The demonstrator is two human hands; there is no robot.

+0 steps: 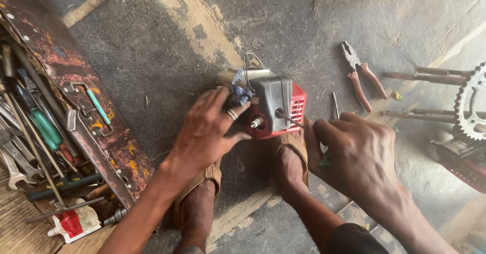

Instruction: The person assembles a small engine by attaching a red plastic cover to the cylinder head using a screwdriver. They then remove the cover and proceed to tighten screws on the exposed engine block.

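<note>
A small red and grey engine [276,107] sits on the concrete floor between my two sandalled feet. My left hand [205,130], with a ring on one finger, rests against the engine's left side beside a blue rag [240,93]. My right hand [354,155] grips a screwdriver [291,120] whose shaft points into the grey cover. The screwdriver handle is mostly hidden in my fist.
An open, worn metal toolbox [76,97] full of wrenches and screwdrivers lies at the left. Red-handled pliers [360,79] and a thin metal rod [335,105] lie right of the engine. A sprocket [472,102] with shafts sits at the right edge.
</note>
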